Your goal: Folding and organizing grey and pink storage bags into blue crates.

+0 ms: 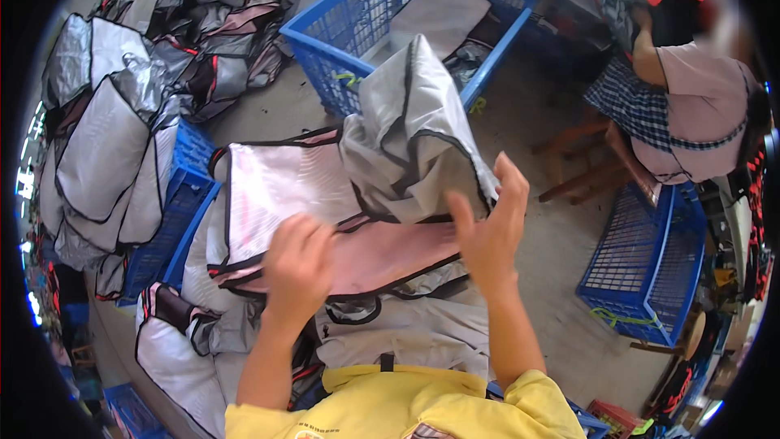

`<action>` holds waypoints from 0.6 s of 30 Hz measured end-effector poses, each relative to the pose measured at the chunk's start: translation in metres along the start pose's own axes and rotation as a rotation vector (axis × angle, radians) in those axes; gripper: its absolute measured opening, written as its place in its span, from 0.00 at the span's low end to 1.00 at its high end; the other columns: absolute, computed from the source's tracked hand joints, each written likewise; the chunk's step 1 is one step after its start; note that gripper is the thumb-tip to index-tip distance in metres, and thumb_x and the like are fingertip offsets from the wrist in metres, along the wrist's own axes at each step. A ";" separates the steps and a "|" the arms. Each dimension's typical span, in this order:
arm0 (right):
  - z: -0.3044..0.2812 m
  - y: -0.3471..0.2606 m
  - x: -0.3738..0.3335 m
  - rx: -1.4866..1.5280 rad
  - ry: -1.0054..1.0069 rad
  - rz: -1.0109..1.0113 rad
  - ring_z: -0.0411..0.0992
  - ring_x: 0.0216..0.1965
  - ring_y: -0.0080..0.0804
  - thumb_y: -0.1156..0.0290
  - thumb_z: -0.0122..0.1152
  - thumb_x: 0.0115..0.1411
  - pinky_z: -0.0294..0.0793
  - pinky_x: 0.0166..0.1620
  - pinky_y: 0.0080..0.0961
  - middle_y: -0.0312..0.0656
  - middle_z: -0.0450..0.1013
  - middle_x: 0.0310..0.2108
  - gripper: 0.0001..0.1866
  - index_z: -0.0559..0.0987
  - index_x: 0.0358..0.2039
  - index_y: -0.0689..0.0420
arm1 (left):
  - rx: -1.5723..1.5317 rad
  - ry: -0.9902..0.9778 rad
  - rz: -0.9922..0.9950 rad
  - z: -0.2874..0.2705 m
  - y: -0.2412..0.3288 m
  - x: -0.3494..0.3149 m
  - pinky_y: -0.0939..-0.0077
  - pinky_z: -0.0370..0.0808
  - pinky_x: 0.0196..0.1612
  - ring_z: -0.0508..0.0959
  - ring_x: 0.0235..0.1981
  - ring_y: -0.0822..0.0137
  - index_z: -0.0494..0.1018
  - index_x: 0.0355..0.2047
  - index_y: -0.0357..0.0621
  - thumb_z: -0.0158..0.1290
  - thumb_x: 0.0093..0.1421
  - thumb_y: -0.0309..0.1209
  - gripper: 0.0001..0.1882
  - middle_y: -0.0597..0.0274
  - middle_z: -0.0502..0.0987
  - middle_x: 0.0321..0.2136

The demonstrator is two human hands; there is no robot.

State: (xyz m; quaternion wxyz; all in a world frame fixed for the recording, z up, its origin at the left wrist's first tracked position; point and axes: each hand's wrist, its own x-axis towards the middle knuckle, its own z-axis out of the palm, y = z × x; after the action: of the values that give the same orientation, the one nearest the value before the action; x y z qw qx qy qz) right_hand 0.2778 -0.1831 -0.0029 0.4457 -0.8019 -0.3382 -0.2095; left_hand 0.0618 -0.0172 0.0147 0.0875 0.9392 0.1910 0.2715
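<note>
In front of me lies a padded fabric bag [276, 187] with pink and whitish quilted lining and black edging, spread over other pieces. Its grey-white fabric part [410, 142] stands up in a crumpled peak on the right. My left hand [299, 258] is over the near left side of the bag, fingers curled and slightly blurred; whatever they grip, if anything, is hidden. Beside the right edge of the raised fabric is my right hand [497, 228], its thumb and fingers apart, holding nothing. Beneath the bag more grey fabric [398, 333] rests close to my body.
A blue plastic crate [325, 65] with grey panels stands beyond the bag. Silver and white bags [106, 146] overfill another crate [175, 203] at left. Dark and silver pieces [219, 24] heap up far left. To the right are a seated person [691, 106] and a blue crate [642, 264].
</note>
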 end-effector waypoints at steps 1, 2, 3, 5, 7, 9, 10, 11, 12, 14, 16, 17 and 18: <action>0.006 0.013 0.004 0.182 -0.092 0.162 0.79 0.47 0.48 0.70 0.70 0.65 0.76 0.52 0.33 0.50 0.79 0.45 0.26 0.76 0.61 0.62 | -0.058 -0.027 -0.003 0.017 0.005 0.015 0.55 0.78 0.50 0.80 0.46 0.49 0.81 0.38 0.38 0.62 0.59 0.25 0.07 0.51 0.80 0.39; 0.014 0.044 0.006 0.156 -0.154 0.265 0.78 0.37 0.37 0.67 0.63 0.71 0.75 0.46 0.26 0.44 0.80 0.35 0.14 0.81 0.50 0.64 | -0.140 -0.066 0.001 0.038 0.010 0.029 0.55 0.78 0.48 0.80 0.44 0.49 0.81 0.37 0.38 0.61 0.60 0.26 0.06 0.52 0.81 0.38; 0.012 0.066 0.017 0.170 -0.126 0.364 0.74 0.32 0.36 0.67 0.60 0.73 0.74 0.42 0.29 0.43 0.77 0.29 0.12 0.80 0.44 0.64 | -0.217 -0.106 0.005 0.059 0.009 0.037 0.55 0.78 0.47 0.81 0.43 0.49 0.81 0.36 0.38 0.61 0.60 0.26 0.05 0.52 0.81 0.36; 0.012 0.100 0.021 0.211 -0.099 0.460 0.69 0.26 0.36 0.66 0.56 0.75 0.73 0.37 0.32 0.41 0.74 0.23 0.14 0.80 0.37 0.65 | -0.133 -0.141 -0.036 0.092 -0.003 0.037 0.55 0.78 0.45 0.81 0.42 0.49 0.81 0.35 0.39 0.62 0.59 0.27 0.05 0.53 0.81 0.35; 0.008 0.133 0.011 0.525 0.004 0.637 0.61 0.28 0.23 0.61 0.56 0.76 0.67 0.33 0.28 0.34 0.71 0.24 0.18 0.77 0.33 0.64 | -0.083 -0.175 -0.060 0.112 -0.006 0.034 0.55 0.79 0.44 0.81 0.41 0.49 0.80 0.34 0.40 0.62 0.59 0.28 0.05 0.54 0.81 0.34; 0.015 0.131 -0.010 0.508 0.050 0.632 0.61 0.28 0.20 0.60 0.57 0.76 0.66 0.32 0.27 0.31 0.70 0.24 0.20 0.76 0.32 0.63 | -0.124 -0.093 -0.053 0.119 -0.010 0.027 0.57 0.78 0.39 0.80 0.36 0.48 0.80 0.33 0.40 0.63 0.61 0.31 0.07 0.54 0.80 0.32; 0.019 0.123 -0.019 0.489 0.083 0.633 0.60 0.29 0.18 0.58 0.58 0.76 0.65 0.32 0.26 0.29 0.69 0.23 0.21 0.76 0.31 0.63 | -0.119 -0.097 -0.038 0.117 -0.008 0.024 0.57 0.78 0.39 0.80 0.36 0.48 0.80 0.33 0.40 0.63 0.61 0.31 0.07 0.54 0.80 0.32; 0.018 0.119 -0.021 0.494 0.098 0.639 0.60 0.29 0.18 0.58 0.58 0.76 0.65 0.32 0.26 0.29 0.69 0.23 0.21 0.76 0.31 0.63 | -0.245 -0.058 -0.137 0.116 -0.004 0.022 0.57 0.78 0.37 0.80 0.34 0.47 0.79 0.32 0.40 0.63 0.62 0.34 0.10 0.54 0.80 0.32; 0.014 0.115 -0.022 0.461 0.043 0.674 0.62 0.31 0.17 0.60 0.57 0.76 0.66 0.34 0.24 0.29 0.71 0.26 0.19 0.77 0.33 0.63 | -0.370 -0.019 -0.236 0.116 -0.001 0.023 0.58 0.77 0.35 0.79 0.32 0.47 0.79 0.31 0.39 0.63 0.63 0.37 0.13 0.53 0.80 0.33; 0.008 0.106 -0.021 0.439 -0.017 0.704 0.63 0.33 0.18 0.62 0.56 0.77 0.68 0.38 0.21 0.29 0.73 0.28 0.18 0.78 0.35 0.64 | -0.285 0.011 -0.198 0.104 0.024 0.039 0.57 0.77 0.34 0.80 0.31 0.47 0.78 0.31 0.39 0.64 0.63 0.41 0.16 0.53 0.80 0.32; 0.008 0.102 -0.025 0.462 0.034 0.663 0.63 0.32 0.19 0.60 0.56 0.77 0.68 0.38 0.23 0.31 0.72 0.27 0.19 0.78 0.36 0.64 | -0.155 0.045 -0.143 0.104 0.045 0.055 0.56 0.77 0.32 0.81 0.31 0.49 0.78 0.29 0.38 0.66 0.60 0.49 0.23 0.52 0.79 0.30; 0.008 0.101 -0.026 0.481 0.071 0.615 0.63 0.32 0.20 0.58 0.57 0.77 0.68 0.37 0.25 0.32 0.72 0.26 0.20 0.78 0.36 0.64 | -0.149 0.054 -0.138 0.109 0.052 0.062 0.56 0.77 0.32 0.81 0.31 0.49 0.78 0.29 0.38 0.66 0.60 0.49 0.23 0.52 0.79 0.30; 0.010 0.100 -0.027 0.489 0.075 0.608 0.63 0.32 0.20 0.58 0.57 0.77 0.68 0.37 0.25 0.32 0.72 0.26 0.20 0.78 0.36 0.64 | -0.044 0.037 -0.106 0.116 0.057 0.068 0.55 0.77 0.32 0.81 0.31 0.48 0.79 0.28 0.39 0.66 0.60 0.50 0.24 0.51 0.79 0.30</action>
State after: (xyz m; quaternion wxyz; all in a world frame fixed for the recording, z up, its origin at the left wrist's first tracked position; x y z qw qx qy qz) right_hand 0.3324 -0.2215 -0.0822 0.6776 -0.7273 -0.1086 -0.0101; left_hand 0.1953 -0.0486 -0.0347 0.1187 0.9205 0.2360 0.2879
